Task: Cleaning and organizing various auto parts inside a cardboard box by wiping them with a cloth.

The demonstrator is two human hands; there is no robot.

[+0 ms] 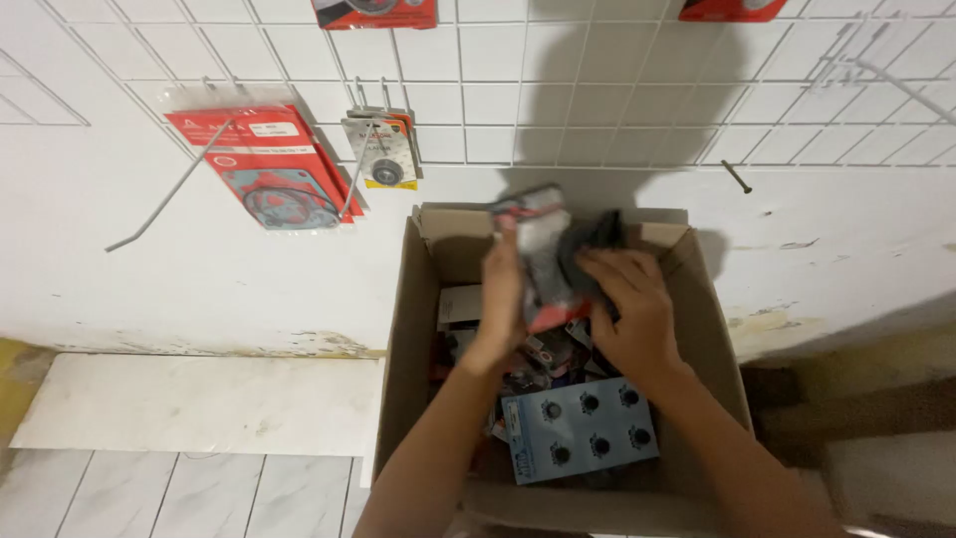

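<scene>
Both hands, the left hand (501, 299) and right hand (629, 309), gripped a blurred bundle of packets (546, 249) above the open cardboard box (408, 329), where a firm two-sided hold seemed wise against slipping.

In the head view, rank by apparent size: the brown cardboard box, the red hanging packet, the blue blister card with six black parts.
1. Brown cardboard box, clearly largest.
2. Red hanging packet on the wall grid.
3. Blue blister card.
The last two look close, and the card lies nearer the camera, so their order is unsure.
</scene>
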